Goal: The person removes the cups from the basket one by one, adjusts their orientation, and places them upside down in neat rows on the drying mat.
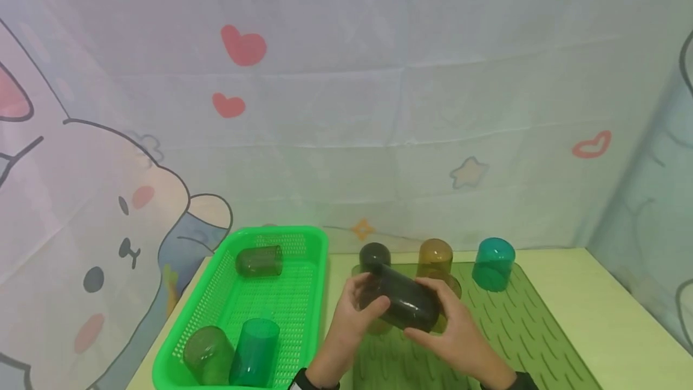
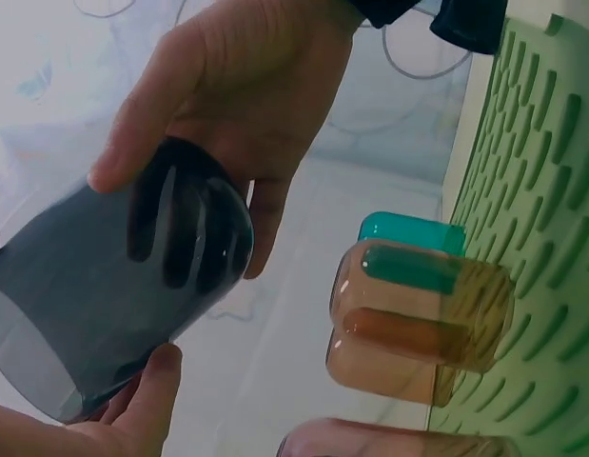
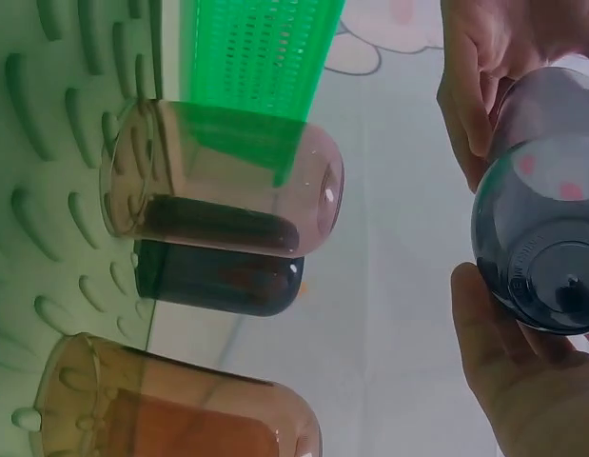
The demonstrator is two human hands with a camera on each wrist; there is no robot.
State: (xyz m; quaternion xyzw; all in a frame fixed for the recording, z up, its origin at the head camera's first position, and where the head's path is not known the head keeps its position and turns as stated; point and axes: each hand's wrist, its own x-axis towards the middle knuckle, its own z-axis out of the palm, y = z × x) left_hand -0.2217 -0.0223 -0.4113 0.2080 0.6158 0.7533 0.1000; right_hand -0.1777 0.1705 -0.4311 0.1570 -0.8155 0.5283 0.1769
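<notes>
Both hands hold a dark grey see-through cup (image 1: 408, 301) in the air above a green drying mat (image 1: 520, 324). It lies tilted on its side, its open rim towards the left hand (image 1: 342, 330) and its rounded base towards the right hand (image 1: 460, 333). Thumb and fingers of the left hand grip the rim end. The right hand's fingers wrap the base end, showing through the cup (image 2: 94, 286) in the left wrist view. In the right wrist view, the base faces the camera. Behind the hands, upside-down cups stand on the mat: dark grey (image 1: 373, 256), amber (image 1: 435, 253) and teal (image 1: 494, 263).
A green perforated basket (image 1: 321, 294) stands left of the mat. In it are a brown cup (image 1: 260, 262) on its side, a teal cup (image 1: 255, 351) and a pale see-through cup (image 1: 208, 352). A pinkish cup (image 3: 237, 176) also stands on the mat. A printed cloth (image 1: 346, 107) hangs behind.
</notes>
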